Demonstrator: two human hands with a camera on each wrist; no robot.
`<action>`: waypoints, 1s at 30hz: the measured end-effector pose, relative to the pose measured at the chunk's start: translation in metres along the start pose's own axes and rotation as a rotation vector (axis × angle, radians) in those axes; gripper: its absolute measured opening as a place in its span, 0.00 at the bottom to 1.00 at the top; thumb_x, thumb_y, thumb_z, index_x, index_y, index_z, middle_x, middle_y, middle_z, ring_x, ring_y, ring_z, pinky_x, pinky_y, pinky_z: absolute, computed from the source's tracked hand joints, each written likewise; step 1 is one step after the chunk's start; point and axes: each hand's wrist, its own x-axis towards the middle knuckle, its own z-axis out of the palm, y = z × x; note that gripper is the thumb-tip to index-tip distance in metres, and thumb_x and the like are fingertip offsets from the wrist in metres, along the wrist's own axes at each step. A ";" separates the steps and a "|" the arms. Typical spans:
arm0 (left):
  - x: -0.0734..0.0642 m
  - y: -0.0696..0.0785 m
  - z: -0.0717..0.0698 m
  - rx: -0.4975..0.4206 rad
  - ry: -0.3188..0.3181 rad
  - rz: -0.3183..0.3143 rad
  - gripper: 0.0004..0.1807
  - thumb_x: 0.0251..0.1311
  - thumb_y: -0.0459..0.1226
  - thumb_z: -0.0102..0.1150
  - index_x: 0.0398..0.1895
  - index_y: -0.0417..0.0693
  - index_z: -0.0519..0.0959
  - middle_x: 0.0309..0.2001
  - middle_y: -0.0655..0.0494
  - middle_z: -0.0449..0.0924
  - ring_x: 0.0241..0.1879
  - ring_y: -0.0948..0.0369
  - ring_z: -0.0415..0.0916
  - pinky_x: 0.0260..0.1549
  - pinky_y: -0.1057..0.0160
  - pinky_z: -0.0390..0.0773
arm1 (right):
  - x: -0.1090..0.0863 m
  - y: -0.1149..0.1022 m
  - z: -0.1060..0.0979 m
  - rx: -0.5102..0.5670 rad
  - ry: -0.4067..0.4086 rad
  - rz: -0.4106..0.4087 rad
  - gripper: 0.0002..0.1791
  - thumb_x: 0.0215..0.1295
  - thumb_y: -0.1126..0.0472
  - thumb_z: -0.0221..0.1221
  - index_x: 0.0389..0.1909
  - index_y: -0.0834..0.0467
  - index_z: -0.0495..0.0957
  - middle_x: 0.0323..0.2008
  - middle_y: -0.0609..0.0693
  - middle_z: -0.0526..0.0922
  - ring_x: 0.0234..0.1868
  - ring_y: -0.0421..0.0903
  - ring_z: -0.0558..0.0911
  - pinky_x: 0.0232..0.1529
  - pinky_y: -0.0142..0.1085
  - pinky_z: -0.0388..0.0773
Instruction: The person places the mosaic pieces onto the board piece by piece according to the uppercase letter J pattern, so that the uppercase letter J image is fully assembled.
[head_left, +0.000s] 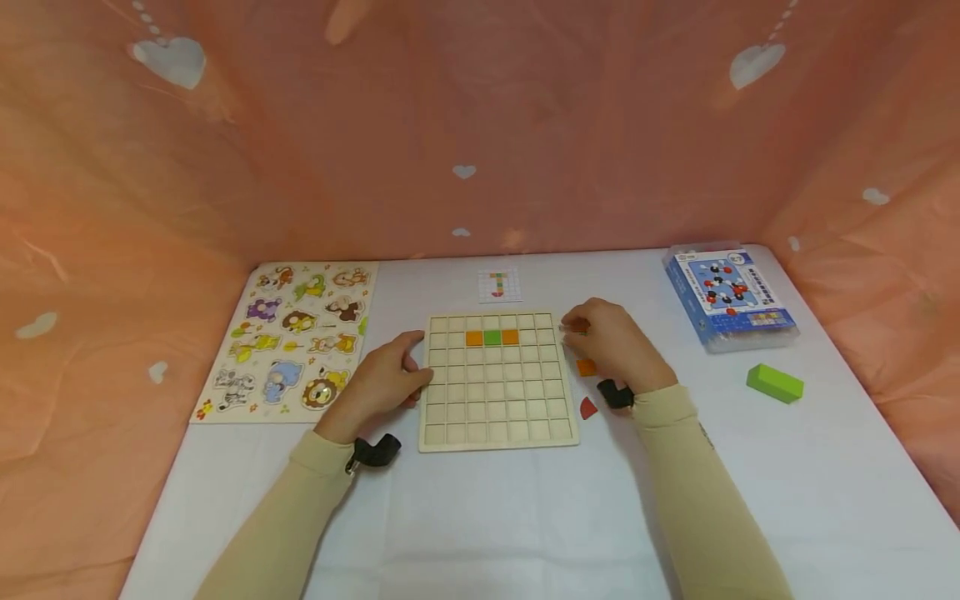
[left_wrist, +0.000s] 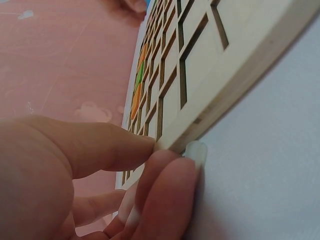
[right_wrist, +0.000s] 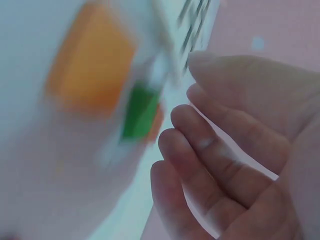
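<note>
A wooden grid board (head_left: pixel 497 408) lies on the table with an orange, a green and an orange tile (head_left: pixel 492 337) side by side in its second row from the top. My left hand (head_left: pixel 382 379) holds the board's left edge, the thumb on its rim and the fingers against its side. By the upper right edge is my right hand (head_left: pixel 611 337), its fingers loosely bent and nothing visible between them. Beside the board in the right wrist view lie a blurred orange tile (right_wrist: pixel 92 60), a green tile (right_wrist: pixel 141 112) and another orange piece (right_wrist: pixel 157 122).
A red quarter-round piece (head_left: pixel 588 407) sits right of the board. Behind the board is a pattern card (head_left: pixel 499 285). An animal puzzle board (head_left: pixel 288 342) lies on the left; a blue-and-white box (head_left: pixel 731 296) and a green block (head_left: pixel 775 383) are at the right.
</note>
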 end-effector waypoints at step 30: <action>-0.003 0.001 -0.002 -0.052 -0.007 -0.002 0.40 0.74 0.39 0.65 0.85 0.47 0.61 0.40 0.48 0.81 0.27 0.59 0.82 0.30 0.63 0.81 | -0.051 0.030 -0.005 -0.095 -0.039 -0.089 0.12 0.72 0.61 0.69 0.52 0.59 0.89 0.50 0.54 0.88 0.53 0.53 0.84 0.61 0.56 0.82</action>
